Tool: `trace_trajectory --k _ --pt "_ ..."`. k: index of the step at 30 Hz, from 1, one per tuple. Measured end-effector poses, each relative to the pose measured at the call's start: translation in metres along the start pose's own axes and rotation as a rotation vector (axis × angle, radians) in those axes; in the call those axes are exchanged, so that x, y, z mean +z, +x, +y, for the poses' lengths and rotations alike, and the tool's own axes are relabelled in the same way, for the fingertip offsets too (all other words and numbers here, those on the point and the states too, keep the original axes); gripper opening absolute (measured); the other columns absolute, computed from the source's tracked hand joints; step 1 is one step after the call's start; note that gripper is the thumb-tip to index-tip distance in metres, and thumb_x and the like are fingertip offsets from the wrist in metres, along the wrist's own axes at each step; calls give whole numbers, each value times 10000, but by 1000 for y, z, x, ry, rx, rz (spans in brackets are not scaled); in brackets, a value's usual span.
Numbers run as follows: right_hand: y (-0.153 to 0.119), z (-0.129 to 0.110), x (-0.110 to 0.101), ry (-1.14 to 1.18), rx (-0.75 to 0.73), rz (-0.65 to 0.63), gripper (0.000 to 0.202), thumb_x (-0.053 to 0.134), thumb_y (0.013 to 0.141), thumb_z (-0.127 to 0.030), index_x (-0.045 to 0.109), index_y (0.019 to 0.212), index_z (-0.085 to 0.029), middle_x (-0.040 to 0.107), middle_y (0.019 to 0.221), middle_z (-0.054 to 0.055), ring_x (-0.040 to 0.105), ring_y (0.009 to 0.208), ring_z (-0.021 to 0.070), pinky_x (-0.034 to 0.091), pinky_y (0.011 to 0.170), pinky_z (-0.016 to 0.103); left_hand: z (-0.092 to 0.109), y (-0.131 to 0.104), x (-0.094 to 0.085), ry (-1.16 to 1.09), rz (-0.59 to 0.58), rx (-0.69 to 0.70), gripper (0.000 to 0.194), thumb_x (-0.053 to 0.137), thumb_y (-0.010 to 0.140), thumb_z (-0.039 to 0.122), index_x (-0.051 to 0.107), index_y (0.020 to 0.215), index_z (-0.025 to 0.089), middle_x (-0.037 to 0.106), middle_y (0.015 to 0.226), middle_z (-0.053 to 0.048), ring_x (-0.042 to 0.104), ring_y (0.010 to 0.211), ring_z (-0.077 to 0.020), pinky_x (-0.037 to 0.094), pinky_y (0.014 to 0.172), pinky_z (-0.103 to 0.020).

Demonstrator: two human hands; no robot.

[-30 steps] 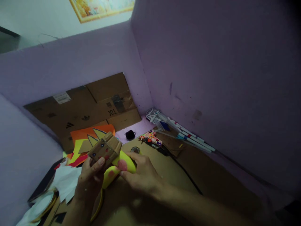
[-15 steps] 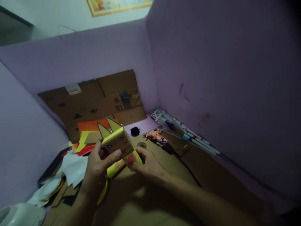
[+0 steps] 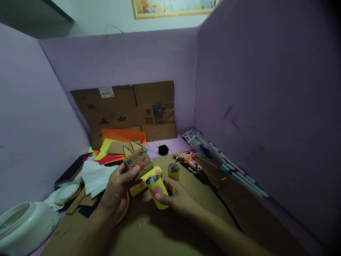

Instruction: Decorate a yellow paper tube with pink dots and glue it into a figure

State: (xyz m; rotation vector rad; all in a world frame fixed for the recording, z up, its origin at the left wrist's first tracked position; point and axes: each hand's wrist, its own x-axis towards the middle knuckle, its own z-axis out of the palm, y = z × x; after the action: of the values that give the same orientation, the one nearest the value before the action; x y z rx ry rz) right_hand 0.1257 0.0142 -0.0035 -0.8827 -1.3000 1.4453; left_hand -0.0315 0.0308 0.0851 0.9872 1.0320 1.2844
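My left hand [image 3: 121, 181] is closed around a small cardboard box head [image 3: 142, 164] with two pointed yellow ears, drawn eyes and red marks. In my right hand [image 3: 174, 195] is a yellow paper tube [image 3: 159, 193] with a pink spot, tilted, its hollow top toward me. Another yellow tube with pink spots [image 3: 138, 187] lies behind it, below the box head. A third yellow tube [image 3: 174, 174] stands upright just beyond my right fingers. A yellow ring-shaped edge [image 3: 124, 209] shows partly behind my left wrist.
Coloured paper sheets [image 3: 124, 135] and crumpled white paper [image 3: 96, 176] lie at the left. A white pot [image 3: 34, 222] stands front left. A glue gun with patterned covering [image 3: 189, 160] and its black cable lie right. Black yarn [image 3: 163, 149] sits behind; a flattened carton [image 3: 128, 117] leans on the wall.
My right hand has drawn a yellow tube toward me, away from the box head. The upright tube behind now shows more fully. The camera view has turned left.
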Motion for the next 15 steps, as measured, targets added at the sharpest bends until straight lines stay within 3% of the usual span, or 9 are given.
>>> trace_trajectory --k 7,10,15 --pt "-1 3 4 -10 -29 43 445 720 710 -380 561 1075 -180 673 1028 90 610 964 254 454 879 405 -18 7 -16 -212 76 -154 174 644 698 92 683 866 118 734 810 -71 684 668 -200 560 503 -280" --pt "-3 -1 6 -25 -58 40 471 710 735 -365 544 1143 -197 647 1154 105 589 1070 264 420 956 435 -16 6 -16 -272 54 -211 143 610 743 127 683 865 117 738 788 -81 686 644 -210 561 491 -300" --pt "-5 -5 9 60 -69 84 617 765 667 -379 504 1200 -212 545 1322 148 494 1239 295 332 1063 474 -11 1 -16 -349 28 -231 126 610 752 137 678 859 130 744 776 -70 699 668 -213 598 587 -355"
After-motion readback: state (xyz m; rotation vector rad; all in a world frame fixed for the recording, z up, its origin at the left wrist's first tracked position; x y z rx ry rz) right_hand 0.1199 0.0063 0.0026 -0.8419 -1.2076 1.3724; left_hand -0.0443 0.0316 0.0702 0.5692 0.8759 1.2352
